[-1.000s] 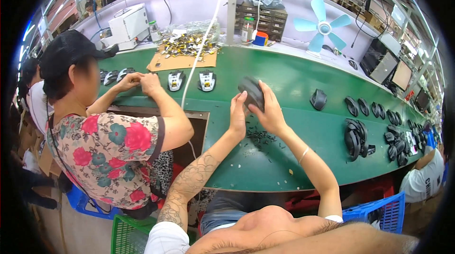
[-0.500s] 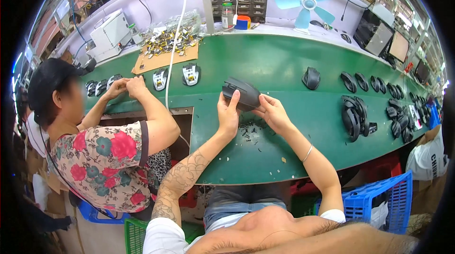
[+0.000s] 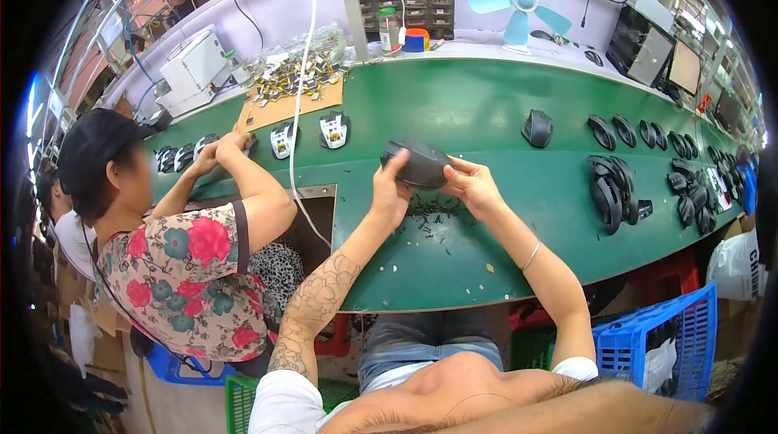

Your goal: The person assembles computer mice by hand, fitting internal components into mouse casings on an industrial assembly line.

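A black computer mouse (image 3: 420, 165) is held up over the green bench between my two hands. My left hand (image 3: 391, 189) grips its left end, thumb on top. At the other end, the fingers of my right hand (image 3: 474, 185) pinch its edge. Small black scraps (image 3: 436, 215) lie scattered on the bench beneath it. Farther back to the right sits another black mouse (image 3: 536, 128). To the left, opened mice with white insides, one of them a white-and-black mouse (image 3: 333, 130), stand in a row.
At my left a co-worker (image 3: 182, 272) in a flowered shirt works with both hands. Battery-like parts (image 3: 296, 77) are heaped on cardboard behind. Black mice (image 3: 609, 195) cluster on the right. A blue fan (image 3: 524, 1) stands at the back; a blue crate (image 3: 656, 345) is beside me.
The mouse has turned slightly in my hands, and my left thumb has shifted left along it. The whole view has also tilted a little.
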`<action>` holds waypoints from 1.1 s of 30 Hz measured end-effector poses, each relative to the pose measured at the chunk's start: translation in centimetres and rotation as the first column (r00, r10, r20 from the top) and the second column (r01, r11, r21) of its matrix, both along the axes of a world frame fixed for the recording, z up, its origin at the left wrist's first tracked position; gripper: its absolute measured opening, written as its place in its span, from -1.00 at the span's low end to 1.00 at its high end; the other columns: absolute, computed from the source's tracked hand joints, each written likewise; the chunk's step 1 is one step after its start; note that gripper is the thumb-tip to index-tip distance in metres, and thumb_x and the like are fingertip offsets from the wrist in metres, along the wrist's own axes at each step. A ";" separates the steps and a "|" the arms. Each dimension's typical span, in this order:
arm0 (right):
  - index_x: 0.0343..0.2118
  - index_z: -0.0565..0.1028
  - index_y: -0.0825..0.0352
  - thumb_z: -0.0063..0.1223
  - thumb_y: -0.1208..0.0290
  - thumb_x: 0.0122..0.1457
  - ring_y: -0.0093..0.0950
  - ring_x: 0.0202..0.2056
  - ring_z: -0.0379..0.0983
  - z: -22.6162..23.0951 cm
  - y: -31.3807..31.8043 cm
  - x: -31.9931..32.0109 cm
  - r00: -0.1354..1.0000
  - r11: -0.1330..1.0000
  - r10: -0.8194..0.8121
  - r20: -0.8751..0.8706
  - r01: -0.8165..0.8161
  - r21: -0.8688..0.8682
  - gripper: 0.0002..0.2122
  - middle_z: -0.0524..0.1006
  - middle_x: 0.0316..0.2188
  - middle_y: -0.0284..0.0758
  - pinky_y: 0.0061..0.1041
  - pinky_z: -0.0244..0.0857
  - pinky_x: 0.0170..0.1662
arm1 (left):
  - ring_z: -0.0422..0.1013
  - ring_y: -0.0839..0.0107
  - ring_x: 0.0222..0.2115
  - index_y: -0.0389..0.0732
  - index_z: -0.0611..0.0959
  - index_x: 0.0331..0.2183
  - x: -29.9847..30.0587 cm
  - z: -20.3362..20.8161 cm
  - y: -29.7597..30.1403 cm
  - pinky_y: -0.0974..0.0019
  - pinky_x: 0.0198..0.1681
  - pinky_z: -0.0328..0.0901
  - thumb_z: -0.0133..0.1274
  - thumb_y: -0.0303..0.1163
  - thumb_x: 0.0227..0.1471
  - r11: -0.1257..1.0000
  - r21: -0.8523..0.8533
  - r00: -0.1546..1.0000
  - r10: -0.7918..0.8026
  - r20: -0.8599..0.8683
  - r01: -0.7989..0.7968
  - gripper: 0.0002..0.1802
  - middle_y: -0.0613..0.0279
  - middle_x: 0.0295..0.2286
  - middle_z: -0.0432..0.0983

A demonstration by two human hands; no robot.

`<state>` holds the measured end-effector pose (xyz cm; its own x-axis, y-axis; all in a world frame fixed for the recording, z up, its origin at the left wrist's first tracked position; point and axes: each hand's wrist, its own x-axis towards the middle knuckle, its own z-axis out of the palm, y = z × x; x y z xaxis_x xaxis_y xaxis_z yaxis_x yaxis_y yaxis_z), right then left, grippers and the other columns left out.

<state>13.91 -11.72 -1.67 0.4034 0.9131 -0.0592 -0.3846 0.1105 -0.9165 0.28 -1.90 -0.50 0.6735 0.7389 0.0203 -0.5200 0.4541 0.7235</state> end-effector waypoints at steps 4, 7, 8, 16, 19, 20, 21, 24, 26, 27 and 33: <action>-0.06 0.39 0.41 0.06 0.38 0.09 -0.49 -0.26 0.45 0.8 -0.2 -0.4 0.999 0.995 0.007 0.037 -0.003 -0.096 -0.64 0.51 -0.25 -0.30 -0.49 0.33 -0.19 | 0.40 0.36 -0.25 -0.20 0.49 -0.24 0.0 -0.3 1.4 0.27 -0.08 0.25 -0.06 -0.14 0.02 0.989 -0.143 0.998 -0.027 0.052 0.035 -0.65 0.20 -0.31 0.48; -0.06 0.38 0.40 0.06 0.34 0.09 -0.51 -0.28 0.45 0.8 0.0 -0.1 0.999 0.997 0.005 0.038 -0.002 -0.082 -0.63 0.51 -0.26 -0.31 -0.51 0.32 -0.22 | 0.41 0.36 -0.28 -0.18 0.50 -0.26 0.5 -1.6 1.9 0.26 -0.11 0.27 -0.05 -0.17 0.02 0.974 -0.224 0.995 0.037 0.092 -0.015 -0.69 0.22 -0.31 0.49; -0.07 0.40 0.40 0.07 0.32 0.08 -0.51 -0.28 0.45 0.7 -0.1 0.0 1.000 0.996 0.006 0.014 -0.005 -0.087 -0.63 0.51 -0.27 -0.31 -0.52 0.32 -0.22 | 0.41 0.36 -0.28 -0.18 0.50 -0.26 0.5 -2.1 2.3 0.26 -0.11 0.27 -0.05 -0.17 0.02 0.976 -0.218 0.995 0.032 0.095 -0.010 -0.69 0.22 -0.31 0.49; -0.09 0.39 0.43 0.07 0.26 0.08 -0.53 -0.36 0.42 0.3 -0.6 2.1 0.997 1.000 -0.027 -0.069 0.027 -0.004 -0.60 0.49 -0.29 -0.29 -0.54 0.33 -0.27 | 0.25 0.35 -0.08 -0.20 0.37 -0.09 0.5 -1.8 1.1 0.24 0.00 0.13 -0.13 -0.01 0.07 0.982 -0.105 0.986 -0.148 0.076 0.156 -0.49 0.21 -0.09 0.31; -0.10 0.39 0.44 0.09 0.26 0.06 -0.50 -0.34 0.43 -0.2 -0.6 5.6 0.970 0.970 -0.242 -0.012 0.242 0.028 -0.59 0.49 -0.29 -0.26 -0.52 0.36 -0.32 | 0.05 0.23 0.08 -0.24 0.20 0.05 0.5 -1.6 0.4 0.16 0.12 -0.03 -0.21 0.08 0.08 0.980 0.038 0.980 -0.195 0.040 0.194 -0.32 0.11 0.07 0.08; -0.09 0.37 0.47 0.11 0.28 0.06 -0.46 -0.31 0.45 -0.3 -0.7 6.8 0.912 0.914 -0.405 0.065 0.405 0.003 -0.58 0.49 -0.30 -0.23 -0.49 0.39 -0.36 | -0.05 0.16 0.14 -0.25 0.12 0.10 0.6 -1.8 0.3 0.12 0.15 -0.10 -0.24 0.11 0.08 0.974 0.145 0.984 -0.177 -0.002 0.175 -0.25 0.07 0.12 -0.04; -0.07 0.35 0.50 0.11 0.31 0.05 -0.45 -0.30 0.46 -0.5 -0.8 7.5 0.835 0.841 -0.535 0.129 0.541 -0.007 -0.56 0.50 -0.28 -0.23 -0.51 0.40 -0.36 | -0.08 0.13 0.16 -0.28 0.06 0.12 0.6 -1.6 0.1 0.11 0.17 -0.13 -0.25 0.11 0.08 0.956 0.238 0.985 -0.172 -0.027 0.173 -0.22 0.03 0.14 -0.09; 0.00 0.29 0.45 0.20 0.39 -0.07 -0.15 -0.17 0.35 -2.6 -1.7 11.4 0.364 0.667 -0.460 0.810 0.743 0.044 -0.46 0.36 -0.13 -0.05 -0.31 0.27 -0.10 | -0.02 0.14 0.14 -0.29 0.09 0.11 1.2 -1.0 -1.6 0.11 0.16 -0.12 -0.29 0.12 0.10 0.919 0.338 0.979 -0.197 -0.061 0.206 -0.24 0.03 0.13 -0.06; -0.06 0.36 0.38 0.26 0.42 -0.18 -0.13 -0.11 0.21 -2.9 -1.1 9.8 -0.010 0.546 -0.417 0.909 0.796 0.260 -0.46 0.28 -0.14 -0.08 -0.33 0.16 -0.01 | 0.03 0.14 0.12 -0.28 0.11 0.10 0.8 -1.5 -1.7 0.12 0.15 -0.08 -0.34 0.09 0.12 0.910 0.358 0.977 -0.190 -0.091 0.211 -0.28 0.05 0.12 -0.02; -0.13 0.40 0.33 0.27 0.45 -0.22 -0.20 -0.08 0.11 -2.1 -0.5 8.8 0.015 0.560 -0.414 0.910 0.792 0.242 -0.51 0.20 -0.13 -0.12 -0.36 0.08 0.02 | 0.06 0.16 0.11 -0.27 0.13 0.09 0.3 -1.4 -1.5 0.15 0.13 -0.05 -0.33 0.12 0.10 0.897 0.405 0.982 -0.133 -0.130 0.175 -0.27 0.07 0.11 0.02; -0.30 0.51 0.28 0.16 0.41 -0.13 -0.25 -0.09 0.21 -2.9 -2.6 11.4 -0.019 0.707 -0.259 0.966 0.678 0.203 -0.75 0.46 -0.30 -0.23 -0.33 0.19 -0.08 | 0.13 0.19 0.07 -0.23 0.25 0.03 1.6 -1.1 -2.9 0.21 0.07 0.03 -0.37 0.13 0.10 0.874 0.447 0.975 -0.115 -0.192 0.192 -0.32 0.12 0.08 0.11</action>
